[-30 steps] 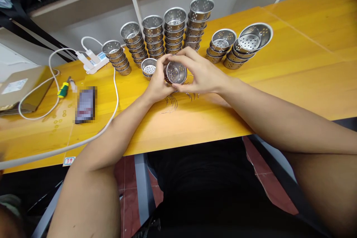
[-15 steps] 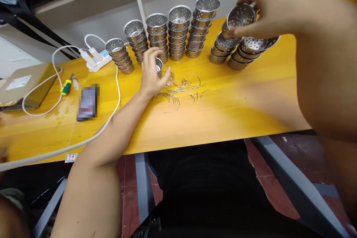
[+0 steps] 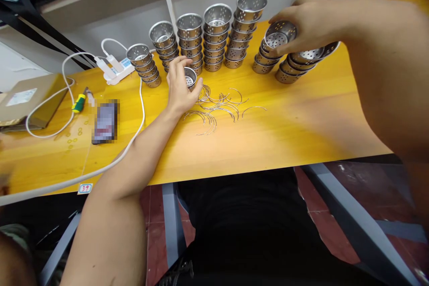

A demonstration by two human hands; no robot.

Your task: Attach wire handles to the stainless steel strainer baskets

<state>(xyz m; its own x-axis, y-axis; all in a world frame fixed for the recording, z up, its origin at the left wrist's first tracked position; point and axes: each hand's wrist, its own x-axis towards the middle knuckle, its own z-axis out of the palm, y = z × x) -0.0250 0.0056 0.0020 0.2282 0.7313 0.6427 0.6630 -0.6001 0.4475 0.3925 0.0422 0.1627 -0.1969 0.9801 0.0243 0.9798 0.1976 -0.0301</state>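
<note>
My right hand (image 3: 315, 20) grips the rim of a perforated metal cup (image 3: 279, 35), thumb in front and fingers behind. That cup sits tilted in the top of a short stack of like cups (image 3: 263, 66). Beside it leans another short stack (image 3: 288, 73), its top partly behind my wrist. On the table, my left hand (image 3: 179, 87) curls around a small perforated cup (image 3: 190, 76), thumb on the near right side and fingers on the far left. Several thin curved wires (image 3: 223, 106) lie loose just right of my left hand.
Tall stacks of perforated cups (image 3: 214, 38) line the back of the yellow table (image 3: 268, 143). At left are a power strip (image 3: 120, 71) with a white cable (image 3: 142, 111), a phone (image 3: 104, 123), a green-and-yellow handled tool (image 3: 79, 103) and a cardboard box (image 3: 36, 103).
My right hand has lowered its cup into the top of the short right-hand stack. My left hand stays around its cup, nearly unmoved.
</note>
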